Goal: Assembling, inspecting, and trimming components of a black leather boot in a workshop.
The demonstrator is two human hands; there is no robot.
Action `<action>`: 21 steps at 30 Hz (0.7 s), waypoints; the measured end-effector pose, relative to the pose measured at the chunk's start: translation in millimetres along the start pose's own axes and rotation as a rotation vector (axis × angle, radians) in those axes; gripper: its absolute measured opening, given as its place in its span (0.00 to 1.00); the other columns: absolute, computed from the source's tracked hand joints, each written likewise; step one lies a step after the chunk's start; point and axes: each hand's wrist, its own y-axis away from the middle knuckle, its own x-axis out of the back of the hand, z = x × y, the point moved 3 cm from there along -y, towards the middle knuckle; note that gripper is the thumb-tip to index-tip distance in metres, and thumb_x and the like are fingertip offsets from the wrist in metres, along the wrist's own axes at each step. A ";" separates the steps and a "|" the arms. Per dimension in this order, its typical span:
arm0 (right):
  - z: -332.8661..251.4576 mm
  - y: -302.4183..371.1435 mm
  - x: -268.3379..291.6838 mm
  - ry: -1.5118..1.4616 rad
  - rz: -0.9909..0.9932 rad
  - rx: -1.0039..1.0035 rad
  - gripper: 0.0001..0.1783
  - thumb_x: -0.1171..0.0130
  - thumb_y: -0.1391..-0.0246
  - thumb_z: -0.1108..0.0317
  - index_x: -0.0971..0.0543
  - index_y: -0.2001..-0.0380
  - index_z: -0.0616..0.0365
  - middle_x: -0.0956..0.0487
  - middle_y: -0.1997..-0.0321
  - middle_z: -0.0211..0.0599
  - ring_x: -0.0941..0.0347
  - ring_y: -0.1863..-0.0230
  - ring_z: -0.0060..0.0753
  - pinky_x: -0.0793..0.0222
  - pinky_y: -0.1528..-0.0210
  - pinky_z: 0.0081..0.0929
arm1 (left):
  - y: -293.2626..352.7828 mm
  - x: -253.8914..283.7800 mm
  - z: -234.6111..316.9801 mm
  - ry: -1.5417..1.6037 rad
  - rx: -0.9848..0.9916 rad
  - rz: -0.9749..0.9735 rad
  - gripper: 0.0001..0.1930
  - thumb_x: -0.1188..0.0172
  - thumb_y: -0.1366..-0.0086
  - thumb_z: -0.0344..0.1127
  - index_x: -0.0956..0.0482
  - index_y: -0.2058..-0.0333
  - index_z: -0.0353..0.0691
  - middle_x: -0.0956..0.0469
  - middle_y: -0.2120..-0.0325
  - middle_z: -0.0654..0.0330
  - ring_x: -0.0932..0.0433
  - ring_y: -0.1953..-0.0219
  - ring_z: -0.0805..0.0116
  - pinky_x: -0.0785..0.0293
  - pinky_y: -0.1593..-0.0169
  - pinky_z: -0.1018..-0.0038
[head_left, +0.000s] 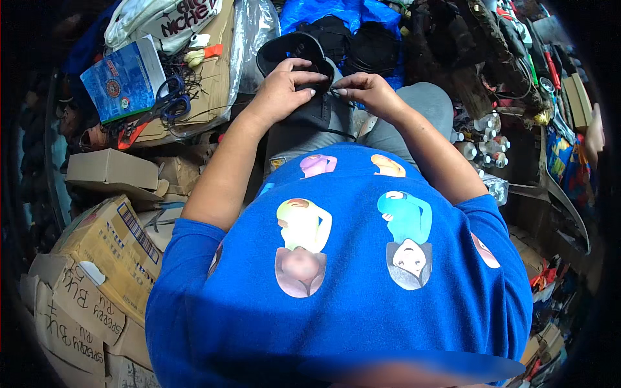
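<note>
On my lap lies a black piece that looks like a shoe upper, with a rounded, rimmed end pointing away from me. My left hand rests over its left side, thumb and forefinger closed on the edge near the middle. From the right, my right hand pinches at the same edge, its fingertips close to the left ones. Whatever fine thing may be between the right fingertips is too small to make out. My grey trouser legs are under the work.
Left lies cardboard with scissors, a blue book and dark cords. Cardboard boxes are stacked nearer me. Ahead, black pieces sit on blue plastic. Small bottles and tools crowd the right.
</note>
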 end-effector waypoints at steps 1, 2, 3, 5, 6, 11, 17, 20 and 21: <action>0.7 0.5 -0.7 -0.035 0.011 -0.050 0.09 0.42 0.49 0.71 0.22 0.64 0.59 0.23 0.68 0.27 0.30 0.67 0.16 0.33 0.65 0.18 | -1.2 -1.9 1.9 -0.019 -0.012 0.025 0.16 0.40 0.50 0.32 0.20 0.59 0.46 0.32 0.50 0.57 0.32 0.49 0.59 0.37 0.45 0.69; 3.9 -4.0 -3.1 0.011 -0.001 -0.040 0.06 0.41 0.50 0.70 0.22 0.67 0.59 0.24 0.71 0.26 0.31 0.69 0.15 0.34 0.67 0.17 | -3.1 -3.9 4.0 -0.017 -0.016 0.022 0.16 0.40 0.50 0.32 0.20 0.59 0.46 0.32 0.50 0.57 0.32 0.49 0.59 0.37 0.45 0.69; 1.7 -10.4 -10.2 -0.034 0.031 0.112 0.10 0.40 0.52 0.70 0.25 0.64 0.59 0.25 0.74 0.26 0.32 0.70 0.14 0.35 0.68 0.16 | -6.4 -2.8 6.8 0.087 0.030 0.039 0.14 0.39 0.50 0.32 0.20 0.61 0.44 0.29 0.55 0.57 0.29 0.54 0.62 0.34 0.50 0.71; 4.3 -9.4 -5.6 -0.261 0.002 0.089 0.21 0.37 0.55 0.69 0.29 0.57 0.59 0.25 0.74 0.28 0.30 0.69 0.16 0.34 0.66 0.17 | -8.7 -3.5 10.2 0.191 0.068 0.050 0.13 0.39 0.50 0.32 0.19 0.63 0.43 0.26 0.59 0.57 0.26 0.59 0.64 0.31 0.54 0.72; -3.4 -5.8 -3.3 -0.259 0.005 0.089 0.21 0.37 0.55 0.69 0.29 0.57 0.59 0.25 0.74 0.28 0.30 0.69 0.16 0.34 0.66 0.17 | -6.0 -3.2 8.7 0.075 0.079 0.103 0.11 0.39 0.50 0.31 0.19 0.66 0.41 0.25 0.64 0.58 0.25 0.64 0.66 0.30 0.59 0.73; -64.2 18.2 -1.3 0.502 0.192 0.450 0.37 0.27 0.69 0.62 0.31 0.51 0.50 0.27 0.70 0.33 0.30 0.70 0.24 0.32 0.67 0.23 | -4.6 -15.2 17.7 -0.022 0.016 0.131 0.06 0.38 0.51 0.30 0.21 0.72 0.36 0.24 0.74 0.58 0.24 0.70 0.67 0.30 0.65 0.75; -46.1 13.9 -0.1 0.892 0.207 0.271 0.26 0.39 0.65 0.51 0.27 0.60 0.51 0.24 0.62 0.40 0.28 0.58 0.43 0.37 0.56 0.40 | -16.0 -24.0 13.3 0.032 0.011 0.104 0.05 0.39 0.49 0.30 0.21 0.73 0.35 0.24 0.74 0.58 0.25 0.69 0.68 0.31 0.64 0.76; -41.0 20.2 7.3 0.862 0.266 0.289 0.25 0.43 0.66 0.53 0.27 0.63 0.54 0.24 0.65 0.41 0.27 0.61 0.43 0.37 0.57 0.40 | -16.4 -17.0 20.1 0.163 0.033 0.104 0.05 0.39 0.47 0.30 0.22 0.74 0.34 0.24 0.76 0.63 0.27 0.71 0.76 0.32 0.65 0.79; -48.4 25.1 8.9 0.868 0.275 0.285 0.25 0.43 0.66 0.53 0.27 0.63 0.54 0.24 0.65 0.41 0.27 0.61 0.43 0.37 0.57 0.40 | -15.1 -11.6 18.8 0.283 0.071 0.088 0.05 0.39 0.46 0.30 0.22 0.74 0.34 0.24 0.77 0.65 0.28 0.72 0.78 0.33 0.65 0.80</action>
